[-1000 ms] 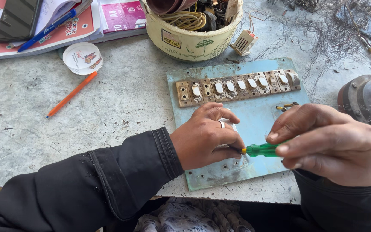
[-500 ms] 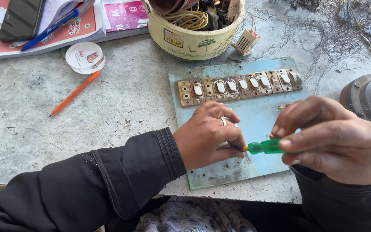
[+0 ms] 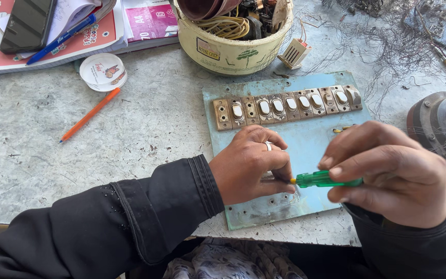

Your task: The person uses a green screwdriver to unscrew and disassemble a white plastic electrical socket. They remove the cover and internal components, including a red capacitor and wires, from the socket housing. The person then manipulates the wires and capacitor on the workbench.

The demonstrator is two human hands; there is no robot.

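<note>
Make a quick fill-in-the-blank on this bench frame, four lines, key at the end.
1. The right hand holds a screwdriver with a translucent ____ handle.
2. The row of brass-coloured switches sits on a pale ____ rectangular metal plate.
3. The orange pen lies on the grey table to the ____ of that plate.
4. The left hand wears a silver ____ on one finger.

Missing words: green; blue; left; ring

One head-worn camera looks steeply down, close over the worktable (image 3: 104, 155).
</note>
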